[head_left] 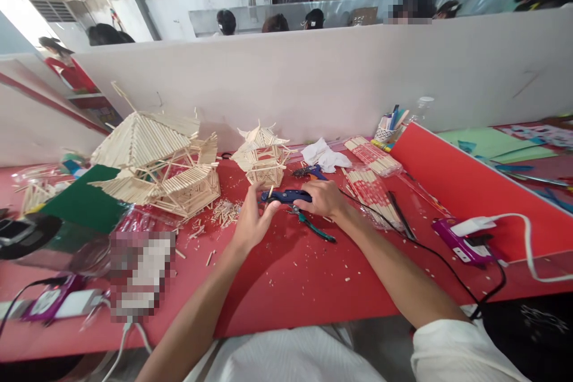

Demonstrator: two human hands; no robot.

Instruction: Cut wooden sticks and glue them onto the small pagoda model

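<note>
A blue glue gun [286, 196] is grasped in the right hand [324, 198], low over the red tabletop [290, 274] and just in front of the small stick pavilion [264, 158]. A short wooden stick [271, 190] appears to be pinched in the fingertips of the left hand [253, 221], right at the nozzle. A burn is judged the likeliest mishap, since those fingertips are held so close to the hot tip. Glue could also be strung onto the tabletop, or the stick set crooked if the pinch slips. The black cord [425, 250] is trailed across the desk beside the right forearm and could be snagged, dragging the gun aside. The green-handled pliers [313, 228] lie just beside the right hand and could be knocked. By count there are one glue gun, one stick in the fingers and one pair of pliers. There are two stick-built models, the small pavilion and a larger stick model [156, 161] to its left. Also counted are two wrapped bundles of sticks [373, 191], one crumpled tissue [325, 155] and two purple power strips [461, 243]; the loose offcuts are scattered beyond counting.
</note>
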